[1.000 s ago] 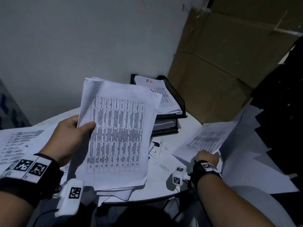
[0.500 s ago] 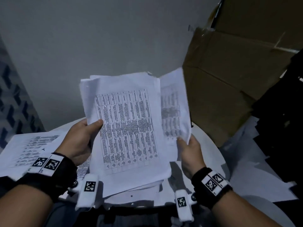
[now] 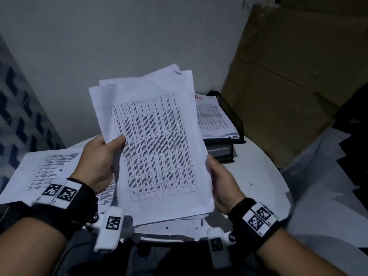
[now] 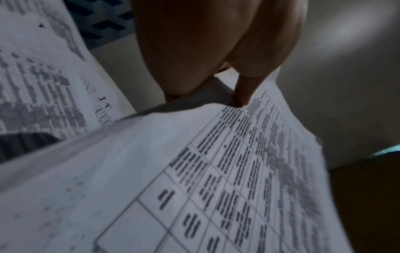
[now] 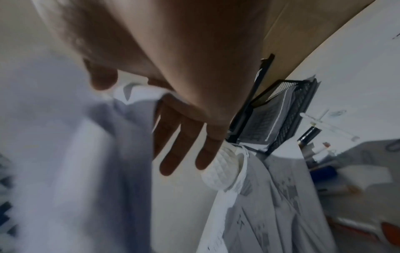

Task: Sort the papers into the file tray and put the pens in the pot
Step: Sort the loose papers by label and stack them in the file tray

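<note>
A stack of printed papers (image 3: 157, 148) with a table on its top sheet stands raised in front of me, held by both hands. My left hand (image 3: 103, 156) grips its left edge, the thumb (image 4: 242, 95) pressing on the top sheet (image 4: 194, 171). My right hand (image 3: 221, 182) holds the right edge, pinched by the thumb; its other fingers (image 5: 173, 145) are straight behind the papers. The black mesh file tray (image 3: 231, 116) with papers in it stands at the back right. In the right wrist view pens (image 5: 309, 135) lie by the tray (image 5: 288, 109), next to a white ribbed pot (image 5: 225, 167).
More printed sheets (image 3: 39, 172) lie on the left of the round white table (image 3: 258, 176). Large cardboard sheets (image 3: 288, 86) lean against the wall at the right. Loose white paper (image 3: 322, 186) covers the area past the table's right edge.
My right hand has brought its sheet against the stack and now holds the stack's right edge. The stack has tilted to the right, and the file tray shows again behind it.
</note>
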Action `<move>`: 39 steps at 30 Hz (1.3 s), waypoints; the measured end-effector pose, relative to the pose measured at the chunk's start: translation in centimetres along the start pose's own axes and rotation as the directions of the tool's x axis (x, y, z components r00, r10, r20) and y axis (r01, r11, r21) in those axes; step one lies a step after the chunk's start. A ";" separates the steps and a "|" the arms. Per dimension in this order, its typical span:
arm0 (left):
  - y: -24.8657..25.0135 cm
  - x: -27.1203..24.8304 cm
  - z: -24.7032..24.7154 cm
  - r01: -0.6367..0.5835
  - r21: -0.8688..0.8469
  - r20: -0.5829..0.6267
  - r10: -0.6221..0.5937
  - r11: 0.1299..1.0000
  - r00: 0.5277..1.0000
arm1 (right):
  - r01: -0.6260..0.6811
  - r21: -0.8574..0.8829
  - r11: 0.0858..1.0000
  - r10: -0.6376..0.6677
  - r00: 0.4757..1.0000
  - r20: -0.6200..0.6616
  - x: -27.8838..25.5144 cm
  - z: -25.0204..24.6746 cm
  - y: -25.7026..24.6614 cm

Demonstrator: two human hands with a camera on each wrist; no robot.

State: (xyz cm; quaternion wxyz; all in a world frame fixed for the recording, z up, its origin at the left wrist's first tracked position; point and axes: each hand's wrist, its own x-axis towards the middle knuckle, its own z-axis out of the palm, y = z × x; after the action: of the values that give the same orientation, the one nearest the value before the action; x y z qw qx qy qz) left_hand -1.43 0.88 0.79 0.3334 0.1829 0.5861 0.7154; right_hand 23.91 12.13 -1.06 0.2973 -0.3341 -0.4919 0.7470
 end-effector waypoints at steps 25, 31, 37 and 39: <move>-1.4 -2.8 1.6 -0.285 0.319 0.308 0.186 0.904 0.933 | 0.232 -0.138 0.963 -0.261 0.930 -0.258 0.8 1.6 2.3; -1.1 -2.5 1.4 -0.337 0.351 0.320 0.226 0.874 0.920 | 0.169 -0.136 0.976 -0.199 0.948 -0.248 1.5 1.2 2.2; -1.8 -2.0 1.2 -0.255 0.443 0.183 0.192 0.859 0.964 | 0.104 -0.281 0.954 -0.193 0.931 -0.311 1.6 0.7 2.3; -1.5 -1.9 1.1 -0.232 0.412 0.138 0.191 0.881 0.972 | 0.040 -0.316 0.948 -0.168 0.905 -0.391 1.6 0.0 2.4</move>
State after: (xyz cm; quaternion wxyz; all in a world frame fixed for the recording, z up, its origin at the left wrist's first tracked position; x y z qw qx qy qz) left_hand 0.97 0.48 -0.14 0.2323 0.3475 0.6882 0.5930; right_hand 22.62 12.56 -3.61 0.3799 -0.4986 -0.5430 0.5588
